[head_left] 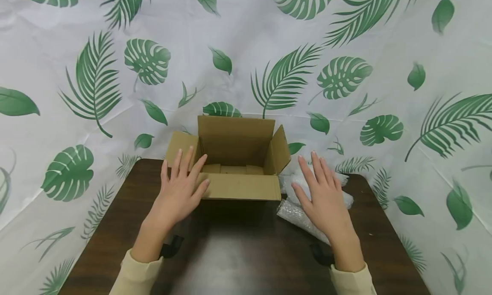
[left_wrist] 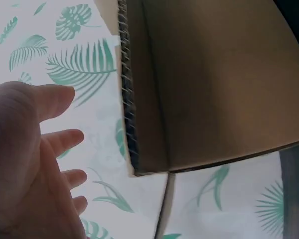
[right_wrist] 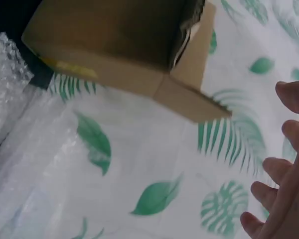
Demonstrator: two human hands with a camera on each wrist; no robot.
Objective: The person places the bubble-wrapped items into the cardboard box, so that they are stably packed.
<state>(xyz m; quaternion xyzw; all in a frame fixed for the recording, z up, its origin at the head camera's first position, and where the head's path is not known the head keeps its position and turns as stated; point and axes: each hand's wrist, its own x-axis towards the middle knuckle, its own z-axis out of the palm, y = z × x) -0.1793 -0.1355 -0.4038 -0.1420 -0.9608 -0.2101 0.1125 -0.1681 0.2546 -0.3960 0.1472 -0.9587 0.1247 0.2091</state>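
- Cardboard box [head_left: 236, 141]: at far end of the dark table [head_left: 230, 261], centred, flaps out; we see inside, down to its base.
- Our L hand [head_left: 177, 199]: fingers and thumb spread, holding nothing; it overlaps the box's L side in the head view, but the L wrist view shows a gap b/w thumb and cardboard.
- Our R hand [head_left: 323, 199]: fingers also spread, nothing held; hovers R of the box, apart from it in the R wrist view.
- Bubble wrap [head_left: 297, 214]: on the table just R of the box, partly hidden behind our R hand in the head view.
- Step in hand, as we judge it: a two-handed approach to the box. Best kept level & slow, w/ both palms meeting the side walls, not the flaps, b/c flaps would prob. bend.
- L side: we'd go round the out-folded L flap [head_left: 180, 142].
- R side: we'd watch the wrap; it's light, so could snag or slide.
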